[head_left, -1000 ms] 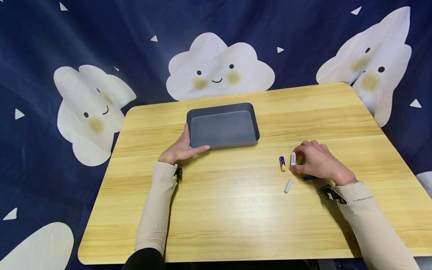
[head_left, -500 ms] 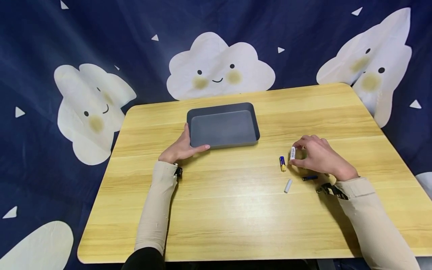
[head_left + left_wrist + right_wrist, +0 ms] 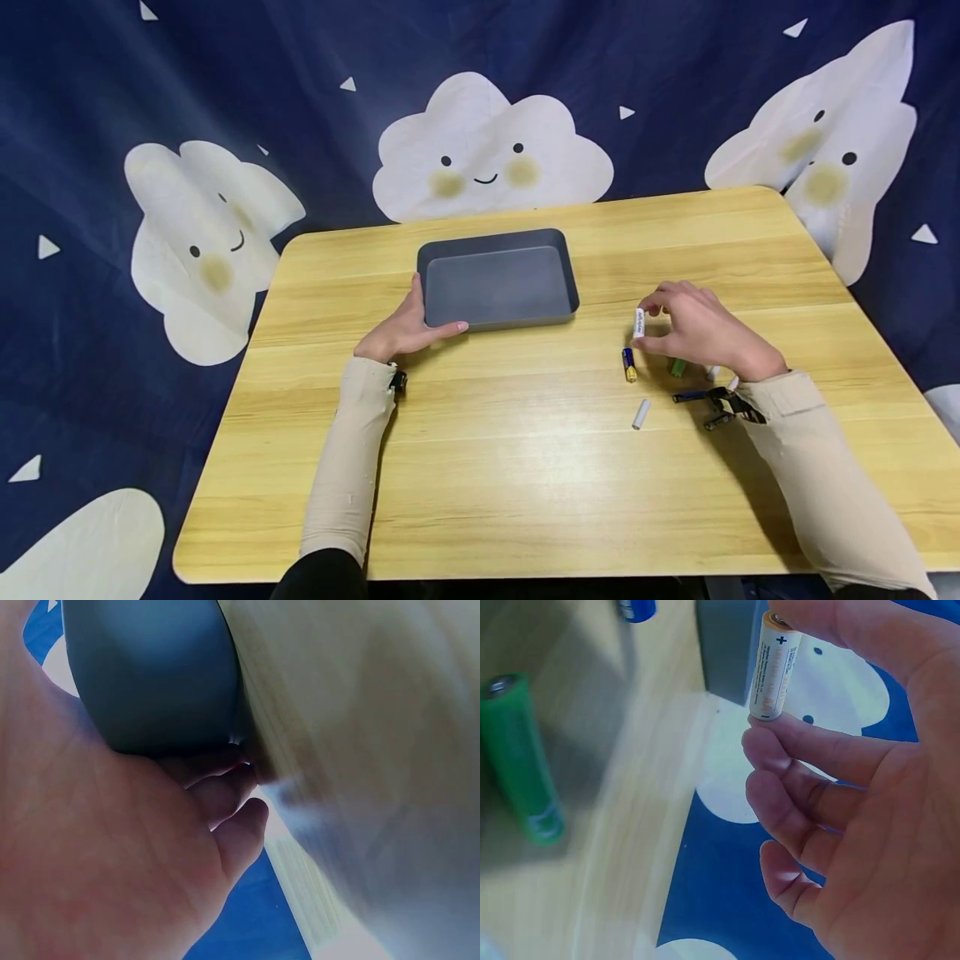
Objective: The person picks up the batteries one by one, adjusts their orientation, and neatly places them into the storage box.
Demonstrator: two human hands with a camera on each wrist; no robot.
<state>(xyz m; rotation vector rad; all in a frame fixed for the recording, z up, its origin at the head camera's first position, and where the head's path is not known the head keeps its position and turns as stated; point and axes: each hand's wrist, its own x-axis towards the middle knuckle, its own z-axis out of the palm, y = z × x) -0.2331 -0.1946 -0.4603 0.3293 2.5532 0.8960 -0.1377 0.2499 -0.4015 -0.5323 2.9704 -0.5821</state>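
Note:
My right hand (image 3: 701, 332) pinches a white battery (image 3: 639, 323) between thumb and fingers, over the table's right half. In the right wrist view the battery (image 3: 774, 675) is held by its two ends, plus mark towards the thumb. My left hand (image 3: 400, 329) holds the near left corner of a dark grey tray (image 3: 498, 285), thumb along its front wall, fingers at its left side. The left wrist view shows the tray wall (image 3: 157, 682) against the palm. A blue and yellow battery (image 3: 629, 365) lies just below the held one, a smaller white battery (image 3: 641, 414) nearer me.
Below my right hand lie a green battery (image 3: 678, 367), a dark blue one (image 3: 690, 397) and a dark one (image 3: 718, 421). Small white pieces (image 3: 713, 372) show partly behind the wrist. A dark blue curtain (image 3: 315, 150) with cloud prints hangs behind the wooden table (image 3: 487, 458).
My right hand has lifted the white battery and carried it away from me and slightly left, uncovering the batteries beneath. My left hand and the tray have stayed in place.

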